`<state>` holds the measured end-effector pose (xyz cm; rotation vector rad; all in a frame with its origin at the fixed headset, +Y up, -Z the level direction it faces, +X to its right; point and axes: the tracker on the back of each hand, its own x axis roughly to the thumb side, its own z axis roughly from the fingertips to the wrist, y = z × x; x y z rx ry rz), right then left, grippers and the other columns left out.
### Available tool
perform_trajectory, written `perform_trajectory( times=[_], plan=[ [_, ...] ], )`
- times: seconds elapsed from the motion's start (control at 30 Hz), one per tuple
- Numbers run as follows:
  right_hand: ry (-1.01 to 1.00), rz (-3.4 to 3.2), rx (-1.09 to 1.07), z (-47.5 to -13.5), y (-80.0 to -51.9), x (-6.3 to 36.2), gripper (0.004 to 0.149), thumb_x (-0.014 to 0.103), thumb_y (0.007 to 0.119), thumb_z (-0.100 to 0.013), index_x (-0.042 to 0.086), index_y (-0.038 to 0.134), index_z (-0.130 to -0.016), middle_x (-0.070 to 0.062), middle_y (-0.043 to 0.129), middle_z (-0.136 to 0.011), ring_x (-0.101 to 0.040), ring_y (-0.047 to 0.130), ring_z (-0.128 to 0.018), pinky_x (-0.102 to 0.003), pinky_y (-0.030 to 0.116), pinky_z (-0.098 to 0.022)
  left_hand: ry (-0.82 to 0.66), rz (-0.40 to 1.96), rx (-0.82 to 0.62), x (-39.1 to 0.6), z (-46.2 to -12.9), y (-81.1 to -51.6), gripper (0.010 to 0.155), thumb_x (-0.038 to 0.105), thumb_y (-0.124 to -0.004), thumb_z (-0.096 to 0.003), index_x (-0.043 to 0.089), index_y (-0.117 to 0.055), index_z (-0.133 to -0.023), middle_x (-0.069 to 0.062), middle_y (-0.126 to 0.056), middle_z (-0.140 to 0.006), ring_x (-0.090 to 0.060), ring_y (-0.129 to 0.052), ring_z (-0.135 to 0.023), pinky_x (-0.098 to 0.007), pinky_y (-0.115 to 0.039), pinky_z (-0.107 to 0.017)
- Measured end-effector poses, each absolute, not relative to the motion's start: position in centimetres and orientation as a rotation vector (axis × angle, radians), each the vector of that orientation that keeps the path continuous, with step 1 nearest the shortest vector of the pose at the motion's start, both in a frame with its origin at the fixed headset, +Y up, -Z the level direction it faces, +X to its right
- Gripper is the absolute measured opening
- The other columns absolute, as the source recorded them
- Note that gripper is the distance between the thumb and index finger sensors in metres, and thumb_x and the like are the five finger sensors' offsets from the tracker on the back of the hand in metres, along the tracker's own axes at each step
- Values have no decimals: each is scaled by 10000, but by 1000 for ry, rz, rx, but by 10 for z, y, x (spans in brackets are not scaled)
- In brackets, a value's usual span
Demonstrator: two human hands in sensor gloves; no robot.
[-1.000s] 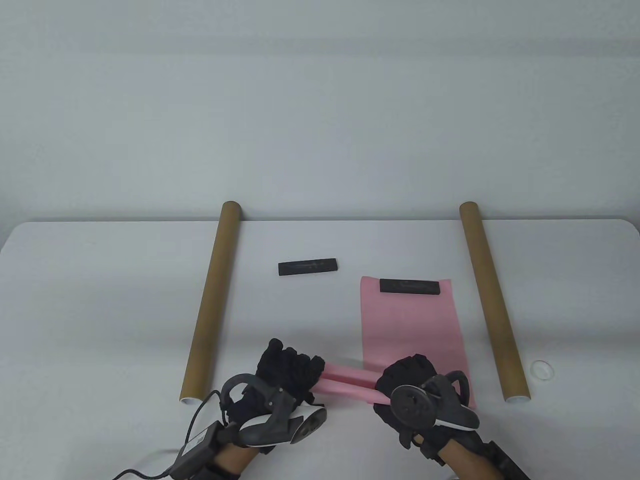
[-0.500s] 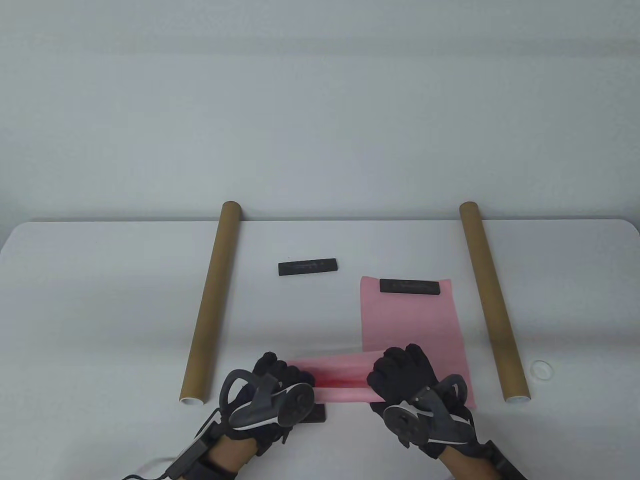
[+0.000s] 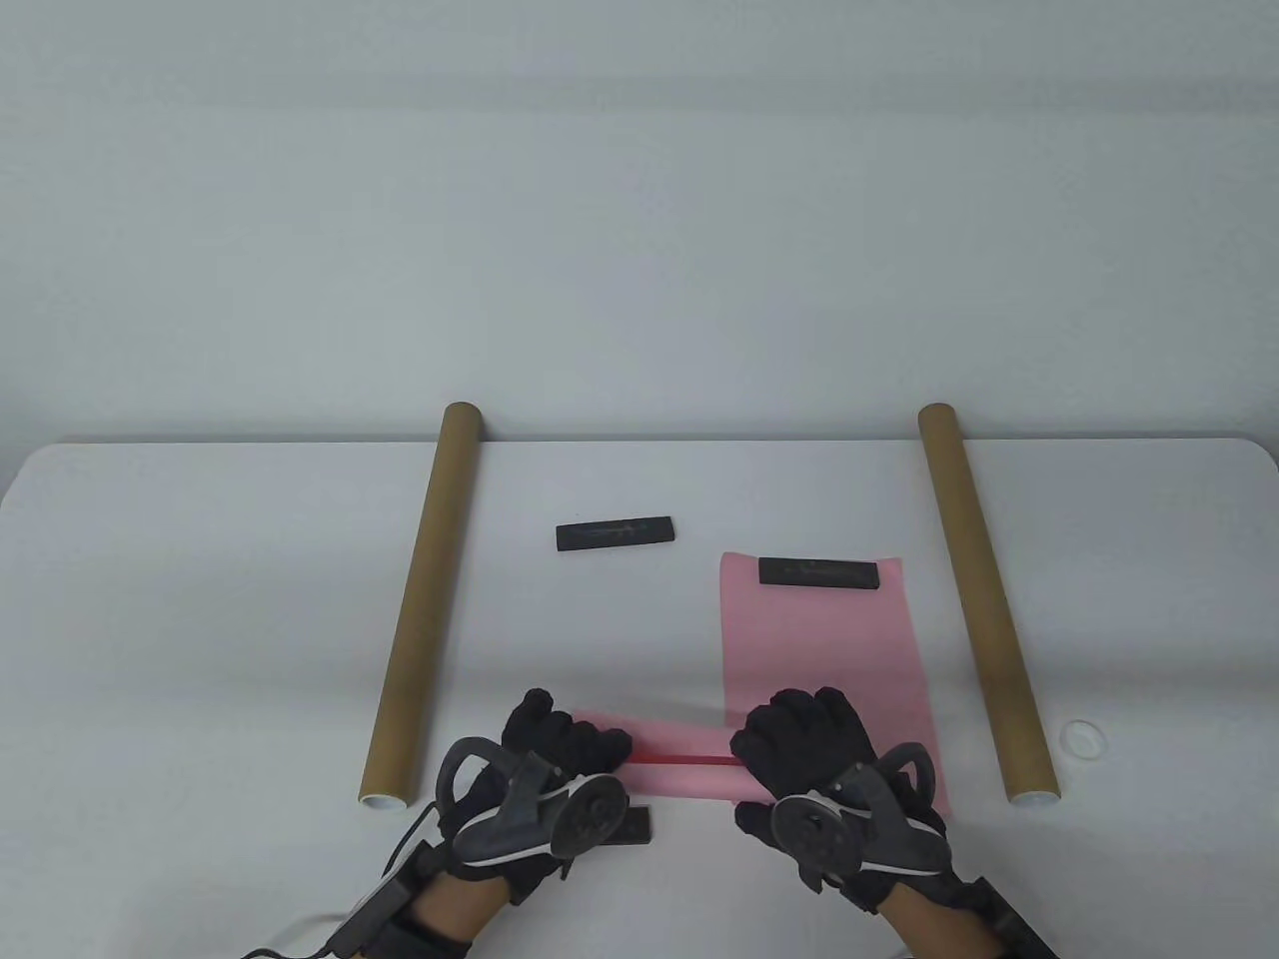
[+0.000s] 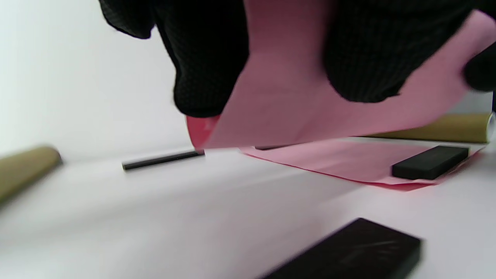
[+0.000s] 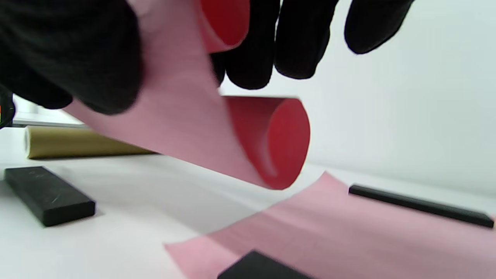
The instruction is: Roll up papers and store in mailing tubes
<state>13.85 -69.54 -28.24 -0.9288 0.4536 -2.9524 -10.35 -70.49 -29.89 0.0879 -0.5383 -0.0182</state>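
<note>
Left tube (image 3: pixel 424 609) lies untouched; my left hand (image 3: pixel 545 764) and right hand (image 3: pixel 799 749) each grip an end of the loose pink roll (image 3: pixel 679 761), held just above the table's near edge. Still rolling, I'd say: next I must tighten it for the tube. Flat sheet (image 3: pixel 819 659) waits under its weight (image 3: pixel 819 572); right tube (image 3: pixel 984 599) beyond.

Two brown cardboard mailing tubes: left tube (image 3: pixel 420 603), right tube (image 3: pixel 983 599).

Two pink sheets: loosely curled sheet (image 3: pixel 679 759) at lower centre, flat sheet (image 3: pixel 821 659) right of centre.

Three black bar weights: bar (image 3: pixel 615 533) at centre, bar (image 3: pixel 819 572) on flat sheet's top edge, bar (image 3: pixel 632 827) at lower centre.

One clear ring-like cap (image 3: pixel 1082 738) at lower right.

Two gloved hands: left hand (image 3: pixel 545 784), right hand (image 3: pixel 829 789).
</note>
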Motion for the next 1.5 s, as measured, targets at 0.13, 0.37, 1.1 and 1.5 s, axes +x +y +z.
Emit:
perform_trajectory(
  times=[0.13, 0.37, 1.1, 1.5],
  plan=[
    [517, -2988, -948, -280, -691, 140, 538, 442, 907, -451, 190, 811, -917, -93, 795, -999, -436, 773, -977, -706, 606, -712, -535, -20, 87, -106, -300, -705, 531, 619, -829, -348, 333, -856, -794, 131, -1021, -505, -92, -1071, -484, -523, -651, -721],
    [355, -3054, -978, -287, -693, 143, 480, 560, 856, -438, 184, 953, -722, -78, 970, -799, -405, 931, -834, -710, 660, -674, -580, -123, 192, -101, -293, -702, 802, 600, -884, -328, 274, -591, -1000, 47, -850, -869, -191, -915, -822, -553, -585, -737],
    [362, -3077, -980, -287, -692, 146, 542, 650, 809, -418, 185, 1002, -617, -63, 1022, -714, -385, 993, -757, -709, 688, -651, -587, -152, 247, -101, -291, -702, 663, 545, -897, -352, 355, -673, -947, 104, -926, -783, -143, -989, -747, -525, -627, -729],
    [532, -3004, -963, -279, -688, 146, 535, 490, 873, -456, 199, 828, -901, -100, 804, -999, -454, 759, -989, -718, 598, -705, -554, -19, 69, -104, -299, -709, 597, 624, -785, -366, 342, -779, -893, 115, -1016, -604, -107, -1067, -563, -510, -661, -725]
  ],
)
